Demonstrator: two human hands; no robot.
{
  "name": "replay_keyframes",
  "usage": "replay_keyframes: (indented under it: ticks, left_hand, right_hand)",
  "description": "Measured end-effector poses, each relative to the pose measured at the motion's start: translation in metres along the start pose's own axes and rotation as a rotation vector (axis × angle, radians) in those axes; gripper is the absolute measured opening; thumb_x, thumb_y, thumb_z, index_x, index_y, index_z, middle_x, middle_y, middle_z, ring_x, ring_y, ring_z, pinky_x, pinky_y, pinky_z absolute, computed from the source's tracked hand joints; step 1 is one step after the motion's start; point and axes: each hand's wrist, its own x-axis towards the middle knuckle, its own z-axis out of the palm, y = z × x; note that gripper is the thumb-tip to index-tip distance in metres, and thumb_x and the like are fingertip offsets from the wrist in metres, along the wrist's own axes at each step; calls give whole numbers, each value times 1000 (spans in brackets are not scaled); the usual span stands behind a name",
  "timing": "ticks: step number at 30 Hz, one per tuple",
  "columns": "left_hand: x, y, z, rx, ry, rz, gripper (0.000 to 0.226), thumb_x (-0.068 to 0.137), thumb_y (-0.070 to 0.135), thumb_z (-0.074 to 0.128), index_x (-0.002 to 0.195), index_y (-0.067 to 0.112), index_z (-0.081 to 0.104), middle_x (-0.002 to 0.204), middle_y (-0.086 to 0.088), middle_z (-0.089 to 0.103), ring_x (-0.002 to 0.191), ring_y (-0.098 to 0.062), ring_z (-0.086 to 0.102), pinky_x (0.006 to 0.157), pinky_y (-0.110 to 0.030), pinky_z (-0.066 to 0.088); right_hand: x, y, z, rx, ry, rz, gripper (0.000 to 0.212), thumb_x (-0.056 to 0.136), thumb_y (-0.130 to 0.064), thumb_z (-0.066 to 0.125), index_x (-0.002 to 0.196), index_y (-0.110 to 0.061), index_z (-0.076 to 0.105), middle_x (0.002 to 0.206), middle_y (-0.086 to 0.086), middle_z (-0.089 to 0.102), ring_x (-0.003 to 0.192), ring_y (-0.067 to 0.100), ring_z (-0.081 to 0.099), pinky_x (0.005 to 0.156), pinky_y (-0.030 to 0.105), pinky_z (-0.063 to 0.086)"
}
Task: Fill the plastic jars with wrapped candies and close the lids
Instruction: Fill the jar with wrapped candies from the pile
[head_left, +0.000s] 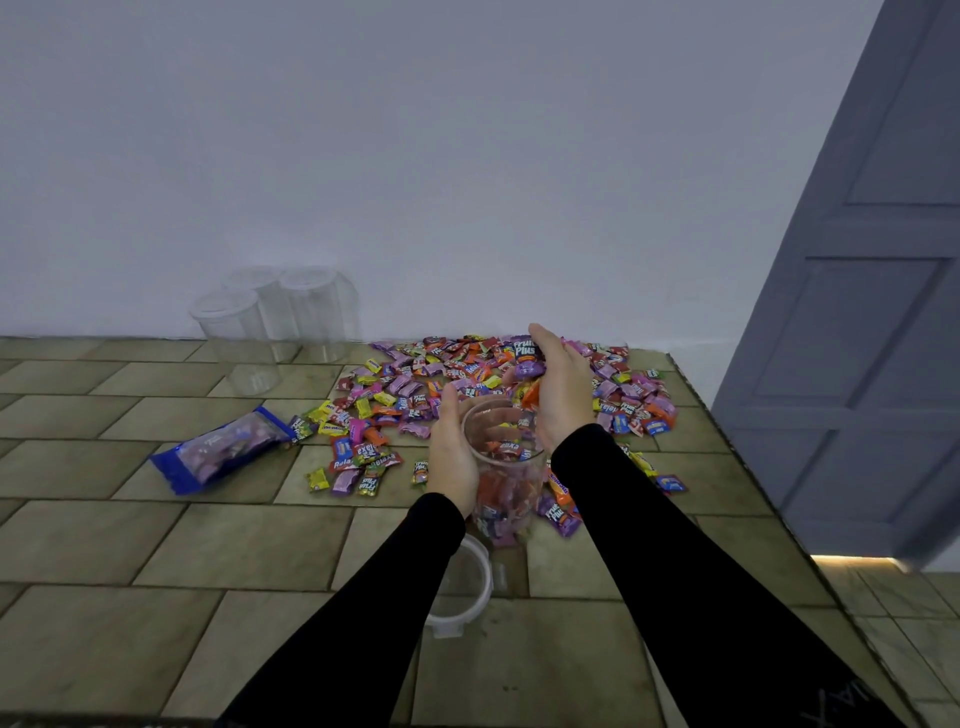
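A clear plastic jar (506, 483) stands on the tiled surface in front of me, partly filled with wrapped candies. My left hand (453, 452) grips its left side near the rim. My right hand (558, 384) is cupped just above and right of the jar's mouth, holding a handful of wrapped candies, a purple and an orange one showing. A wide pile of colourful wrapped candies (447, 379) spreads behind the jar. A white-rimmed clear lid (475, 587) lies flat near me, partly hidden by my left sleeve.
Three empty lidded clear jars (270, 322) stand by the wall at the back left. A blue candy bag (223, 447) lies to the left of the pile. The surface's edge runs diagonally on the right, with a grey door (883, 312) beyond it.
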Motion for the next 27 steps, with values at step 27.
replay_keyframes:
  ticks: [27]
  left_hand:
    - [-1,2,3,-73,34,2,72,99,55,26,100,-5,66,90,-24,68,72,-32,64,63,-32,54]
  right_hand:
    - [-11,-6,-5,-70,-230,-128,20,77,-2,50,87,-11,65,63,7,54,53,21,56,39,20,38]
